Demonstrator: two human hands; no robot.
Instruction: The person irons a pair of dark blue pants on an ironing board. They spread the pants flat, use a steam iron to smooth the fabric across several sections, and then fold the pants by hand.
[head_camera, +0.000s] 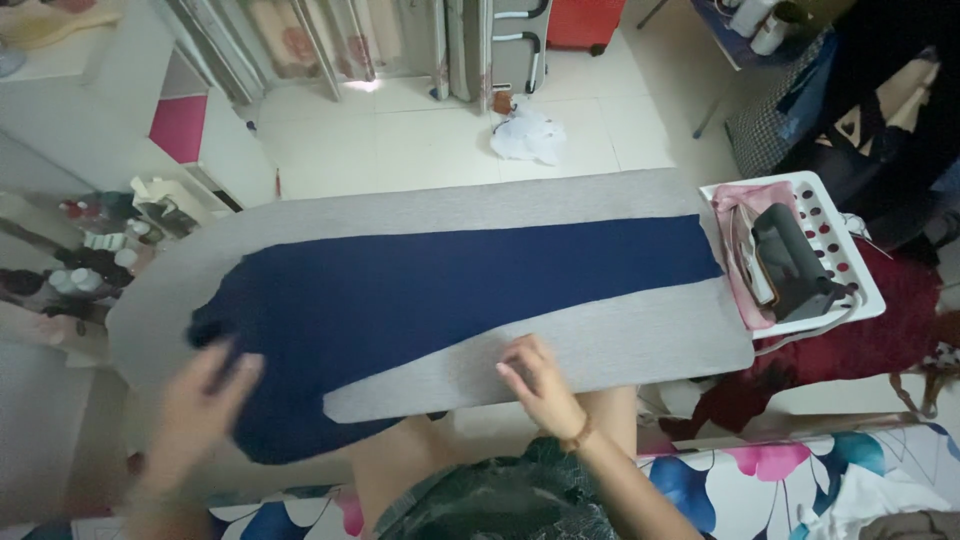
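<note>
A dark blue garment (420, 295) lies spread along a grey ironing board (620, 340), one end hanging over the near left edge. My left hand (205, 395) rests flat on that left end of the garment, blurred, fingers spread. My right hand (535, 375) lies on the bare grey cover near the board's front edge, just beside the garment's lower hem, fingers loosely curled and holding nothing.
An iron (790, 262) sits on a pink cloth in the white perforated rest (850, 290) at the board's right end. A shelf with small bottles (95, 265) stands left. A crumpled white cloth (528, 135) lies on the tiled floor. Floral fabric (800, 480) is at the bottom right.
</note>
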